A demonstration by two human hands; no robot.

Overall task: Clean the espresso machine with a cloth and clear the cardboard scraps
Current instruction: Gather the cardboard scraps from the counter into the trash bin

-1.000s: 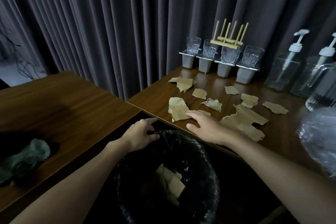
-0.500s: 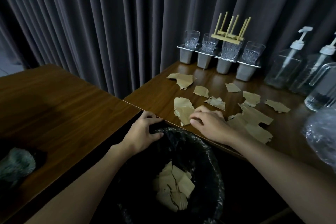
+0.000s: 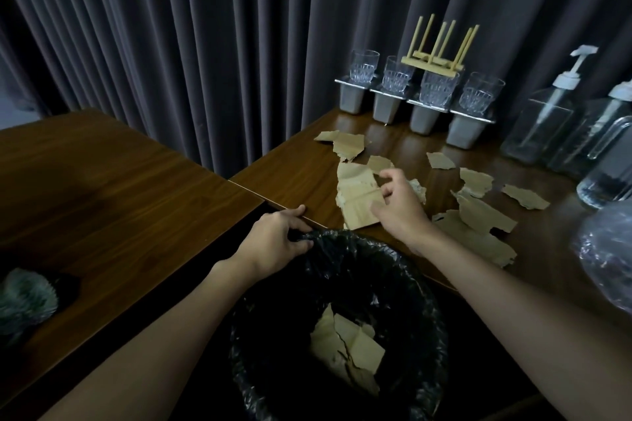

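Note:
Several torn cardboard scraps (image 3: 478, 215) lie scattered on the right wooden table (image 3: 294, 167). My right hand (image 3: 398, 205) pinches a large scrap (image 3: 355, 196) near the table's front edge, just above the bin. My left hand (image 3: 273, 243) grips the rim of a bin lined with a black bag (image 3: 403, 270), held against the table edge. More cardboard pieces (image 3: 349, 349) lie inside the bin. A grey-green cloth (image 3: 24, 301) sits on the left table. No espresso machine is in view.
Four glasses (image 3: 434, 89) stand on grey metal cups at the back, with a small wooden rack on top. Clear pump bottles (image 3: 543, 120) line the right. A crumpled clear plastic bag (image 3: 605, 256) sits at the right edge. Dark curtains hang behind.
My right hand went from flat on the table to curled round the large scrap and has lifted its edge. My left hand stays on the bin rim.

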